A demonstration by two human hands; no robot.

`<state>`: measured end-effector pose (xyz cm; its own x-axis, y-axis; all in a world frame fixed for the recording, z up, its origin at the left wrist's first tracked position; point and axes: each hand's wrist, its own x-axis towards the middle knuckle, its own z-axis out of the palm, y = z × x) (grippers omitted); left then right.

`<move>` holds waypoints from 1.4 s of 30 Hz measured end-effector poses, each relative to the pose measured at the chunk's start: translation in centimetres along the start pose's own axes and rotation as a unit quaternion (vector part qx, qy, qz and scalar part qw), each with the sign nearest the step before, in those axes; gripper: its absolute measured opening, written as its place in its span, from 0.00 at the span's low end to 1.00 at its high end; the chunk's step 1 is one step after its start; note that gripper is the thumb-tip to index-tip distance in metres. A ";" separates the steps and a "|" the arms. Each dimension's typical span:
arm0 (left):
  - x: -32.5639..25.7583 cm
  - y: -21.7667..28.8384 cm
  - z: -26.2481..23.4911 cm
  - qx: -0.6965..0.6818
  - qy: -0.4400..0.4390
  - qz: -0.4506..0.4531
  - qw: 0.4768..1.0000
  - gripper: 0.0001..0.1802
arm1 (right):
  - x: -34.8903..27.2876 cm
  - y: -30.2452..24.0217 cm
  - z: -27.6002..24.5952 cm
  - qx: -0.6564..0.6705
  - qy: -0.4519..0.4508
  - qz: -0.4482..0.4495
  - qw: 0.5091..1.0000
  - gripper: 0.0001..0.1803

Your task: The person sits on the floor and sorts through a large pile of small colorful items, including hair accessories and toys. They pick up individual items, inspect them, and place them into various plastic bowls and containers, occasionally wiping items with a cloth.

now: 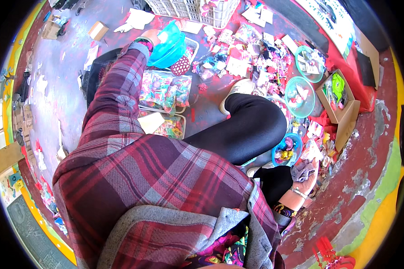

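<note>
At the far left-centre, my stretched-out left hand (151, 36) grips the rim of a turquoise plastic bowl (168, 45), which appears stacked with another one. A dark red dotted item (181, 66) sits just below the bowls, over a white basket. Down at the right, my right hand (309, 183) has a crumpled grey-purple cloth (303, 171) against its fingers and appears closed on it. Beside that hand is a blue bowl (286, 150) of shiny coloured pieces. Baskets of bagged colourful items (166, 92) lie below my left forearm.
A white plastic crate (197, 13) stands at the top. Loose colourful pieces and papers (256, 58) cover the floor beyond my bent leg. Clear green bowls (300, 96) and an open cardboard box (339, 96) are at the right, near a worn red wall (345, 179).
</note>
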<state>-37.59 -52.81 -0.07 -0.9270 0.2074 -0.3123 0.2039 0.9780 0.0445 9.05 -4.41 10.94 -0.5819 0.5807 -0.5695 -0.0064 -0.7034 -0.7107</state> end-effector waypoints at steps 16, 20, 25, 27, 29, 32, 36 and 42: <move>-13.0 20.9 -9.5 0.033 0.280 0.466 0.839 0.13 | 1.4 -2.9 1.8 -0.038 -0.011 -0.040 0.998 0.04; -14.8 28.5 -10.6 0.062 0.292 0.571 0.764 0.09 | -0.2 -6.9 8.6 -0.097 -0.069 -0.150 0.982 0.06; -18.1 38.4 -10.6 -0.002 0.340 0.684 0.646 0.09 | -1.5 -12.6 7.3 -0.105 -0.069 -0.230 0.965 0.19; -19.6 40.1 -10.7 0.015 0.299 0.694 0.654 0.09 | -1.8 -13.6 3.4 -0.101 -0.022 -0.268 0.958 0.18; -20.8 42.3 -9.7 -0.001 0.306 0.712 0.632 0.07 | -2.7 -13.2 -1.7 -0.064 0.019 -0.265 0.962 0.16; -22.7 45.9 -8.4 -0.029 0.326 0.750 0.574 0.06 | -4.7 -10.6 -6.7 -0.134 0.119 -0.242 0.954 0.14; -26.4 50.3 -7.5 -0.022 0.251 0.811 0.527 0.09 | -8.4 -6.4 -9.3 -0.104 0.067 -0.159 0.979 0.19; -32.3 57.0 -3.2 -0.030 0.205 0.878 0.432 0.10 | -9.0 -1.2 -16.0 0.073 0.096 -0.175 0.977 0.15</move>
<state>2.99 -3.72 15.65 0.6589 0.6059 0.4459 0.7092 -0.6979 -0.0996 27.34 -2.25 10.36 -0.3597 0.8523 -0.3797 -0.3019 -0.4914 -0.8170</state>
